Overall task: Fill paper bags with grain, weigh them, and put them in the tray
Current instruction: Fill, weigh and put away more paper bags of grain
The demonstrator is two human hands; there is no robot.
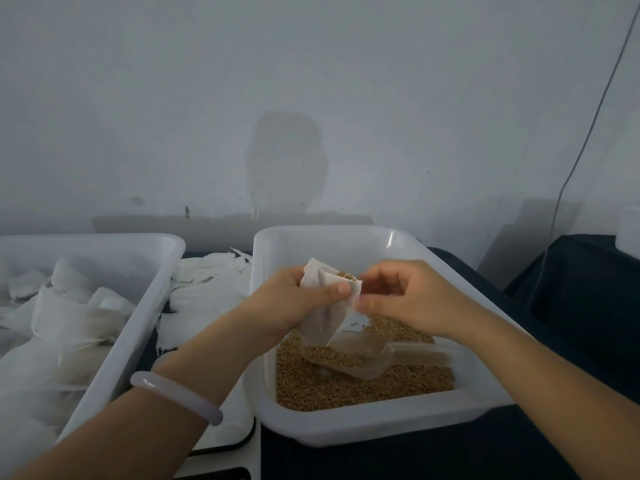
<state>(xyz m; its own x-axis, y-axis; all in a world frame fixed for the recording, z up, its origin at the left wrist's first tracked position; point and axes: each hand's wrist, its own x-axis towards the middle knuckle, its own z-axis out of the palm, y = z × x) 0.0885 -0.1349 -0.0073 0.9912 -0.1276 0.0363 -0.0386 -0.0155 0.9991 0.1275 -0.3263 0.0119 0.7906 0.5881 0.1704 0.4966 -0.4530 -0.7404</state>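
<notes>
A small white paper bag [325,310] with brown grain showing at its open top is held over the grain bin [346,427]. My left hand [294,303] grips the bag, thumb across its front. My right hand [401,299] pinches the bag's right top edge with its fingertips. Below them, brown grain [346,389] covers the near part of the white bin, and a clear plastic scoop [367,355] with some grain in it lies on the grain. At the left stands a white tray [138,323] with several filled white bags [69,313].
A pile of empty white paper bags [204,289] lies between tray and bin. A white flat object, possibly a scale [232,434], peeks out under my left forearm. Dark cloth [571,306] covers the table at right. A grey wall stands close behind, with a thin cable [585,140].
</notes>
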